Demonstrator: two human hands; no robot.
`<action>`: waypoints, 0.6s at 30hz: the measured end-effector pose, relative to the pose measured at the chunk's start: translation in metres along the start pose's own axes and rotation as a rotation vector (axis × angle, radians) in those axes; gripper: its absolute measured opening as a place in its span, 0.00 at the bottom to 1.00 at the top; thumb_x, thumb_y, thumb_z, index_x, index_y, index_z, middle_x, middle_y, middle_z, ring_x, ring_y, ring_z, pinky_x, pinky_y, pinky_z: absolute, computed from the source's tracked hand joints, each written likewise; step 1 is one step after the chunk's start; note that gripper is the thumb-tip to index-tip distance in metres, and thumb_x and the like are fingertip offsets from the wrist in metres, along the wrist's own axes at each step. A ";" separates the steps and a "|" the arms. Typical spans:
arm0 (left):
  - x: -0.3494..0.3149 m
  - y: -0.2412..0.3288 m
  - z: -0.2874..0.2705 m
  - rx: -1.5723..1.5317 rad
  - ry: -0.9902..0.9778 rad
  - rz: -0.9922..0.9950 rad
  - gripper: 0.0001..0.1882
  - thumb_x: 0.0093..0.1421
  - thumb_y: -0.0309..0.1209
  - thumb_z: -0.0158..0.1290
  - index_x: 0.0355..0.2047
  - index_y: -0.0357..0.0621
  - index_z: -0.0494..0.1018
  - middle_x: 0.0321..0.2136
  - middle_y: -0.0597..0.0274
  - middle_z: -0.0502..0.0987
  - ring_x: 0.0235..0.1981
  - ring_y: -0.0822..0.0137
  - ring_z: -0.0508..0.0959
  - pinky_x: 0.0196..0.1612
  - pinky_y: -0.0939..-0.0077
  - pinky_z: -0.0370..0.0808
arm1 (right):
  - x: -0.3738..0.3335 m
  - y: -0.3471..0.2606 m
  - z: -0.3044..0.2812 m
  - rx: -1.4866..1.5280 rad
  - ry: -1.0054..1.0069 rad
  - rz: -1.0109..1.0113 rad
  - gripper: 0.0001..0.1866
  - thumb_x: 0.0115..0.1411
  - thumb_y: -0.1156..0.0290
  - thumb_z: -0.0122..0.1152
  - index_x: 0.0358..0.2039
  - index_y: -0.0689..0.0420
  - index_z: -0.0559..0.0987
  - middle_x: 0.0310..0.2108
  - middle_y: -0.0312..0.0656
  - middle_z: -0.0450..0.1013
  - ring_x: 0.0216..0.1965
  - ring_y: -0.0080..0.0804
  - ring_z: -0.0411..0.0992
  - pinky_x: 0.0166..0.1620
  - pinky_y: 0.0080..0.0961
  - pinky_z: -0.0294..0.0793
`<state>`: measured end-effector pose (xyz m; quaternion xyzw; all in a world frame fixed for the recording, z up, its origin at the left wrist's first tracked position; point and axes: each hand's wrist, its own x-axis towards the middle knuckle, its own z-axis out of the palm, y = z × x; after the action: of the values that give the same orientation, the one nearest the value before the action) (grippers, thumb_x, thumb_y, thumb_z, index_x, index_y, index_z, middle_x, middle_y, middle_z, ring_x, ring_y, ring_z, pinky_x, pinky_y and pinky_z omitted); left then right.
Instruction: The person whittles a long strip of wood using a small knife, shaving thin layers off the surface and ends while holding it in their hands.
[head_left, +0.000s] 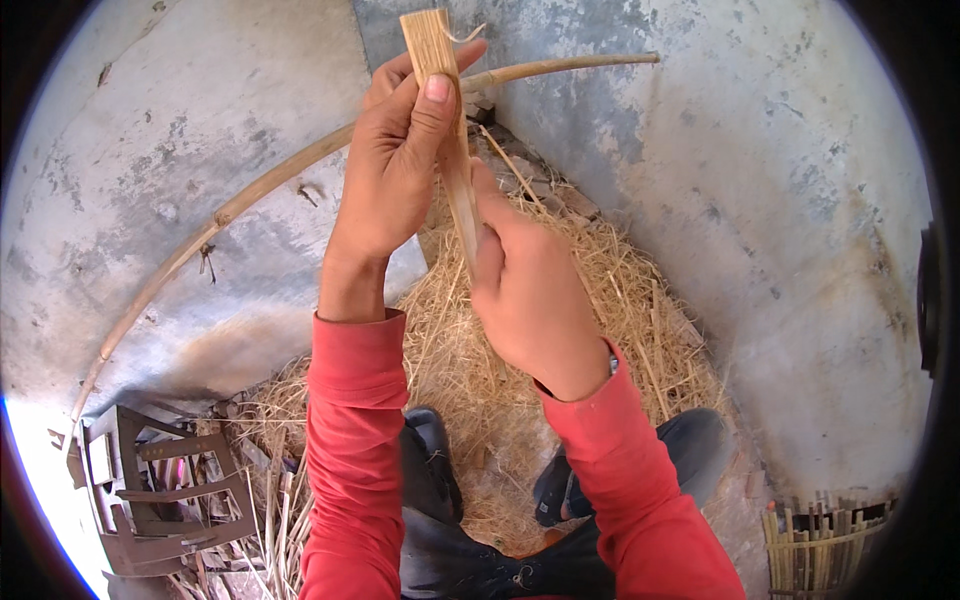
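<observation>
A flat, pale strip of split bamboo or wood (430,45) stands nearly upright in front of me, with a thin curled shaving at its upper end. My left hand (393,150) is closed round the upper part, its thumb pressed flat on the face of the strip and fingers behind. Lower down, my right hand (535,275) is closed at the strip's lower length, thumb along its edge. The fingers of that hand are mostly hidden, so whether it also holds a tool cannot be made out.
A long bent bamboo pole (240,200) leans across the grey wall (760,180) behind my hands. Straw-like shavings (440,340) cover the floor round my feet. A broken brown frame (180,490) lies at lower left. A slatted basket-like thing (820,545) stands at lower right.
</observation>
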<state>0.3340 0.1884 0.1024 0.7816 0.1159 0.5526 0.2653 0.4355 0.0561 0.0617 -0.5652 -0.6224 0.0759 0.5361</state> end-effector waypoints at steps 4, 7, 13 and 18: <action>0.003 -0.001 -0.003 0.031 0.001 -0.004 0.29 0.79 0.51 0.37 0.63 0.43 0.73 0.64 0.60 0.73 0.67 0.65 0.66 0.72 0.60 0.56 | -0.039 0.046 -0.005 -0.055 -0.175 0.103 0.29 0.64 0.82 0.51 0.67 0.65 0.68 0.27 0.66 0.74 0.28 0.63 0.77 0.33 0.48 0.74; 0.004 0.003 0.002 -0.023 -0.024 0.018 0.29 0.78 0.51 0.39 0.63 0.44 0.75 0.59 0.60 0.72 0.63 0.66 0.66 0.67 0.63 0.59 | -0.033 0.023 -0.012 0.075 -0.077 0.179 0.29 0.67 0.80 0.48 0.68 0.59 0.70 0.26 0.58 0.70 0.23 0.34 0.67 0.33 0.30 0.71; 0.000 -0.003 0.005 -0.066 -0.005 -0.006 0.28 0.77 0.53 0.43 0.62 0.47 0.77 0.47 0.66 0.72 0.50 0.72 0.68 0.55 0.71 0.67 | -0.038 0.043 0.011 0.005 -0.094 0.230 0.32 0.64 0.82 0.50 0.70 0.58 0.67 0.29 0.66 0.74 0.30 0.62 0.77 0.35 0.43 0.75; 0.002 -0.005 0.007 -0.169 -0.018 -0.028 0.29 0.77 0.54 0.41 0.62 0.46 0.77 0.54 0.64 0.77 0.51 0.71 0.71 0.61 0.68 0.65 | -0.131 0.164 0.056 -0.065 -0.277 0.523 0.29 0.70 0.76 0.49 0.71 0.56 0.67 0.35 0.59 0.77 0.34 0.38 0.77 0.43 0.33 0.76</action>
<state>0.3417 0.1918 0.0991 0.7596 0.0775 0.5495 0.3391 0.4673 0.0392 -0.1530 -0.7076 -0.5250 0.2678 0.3898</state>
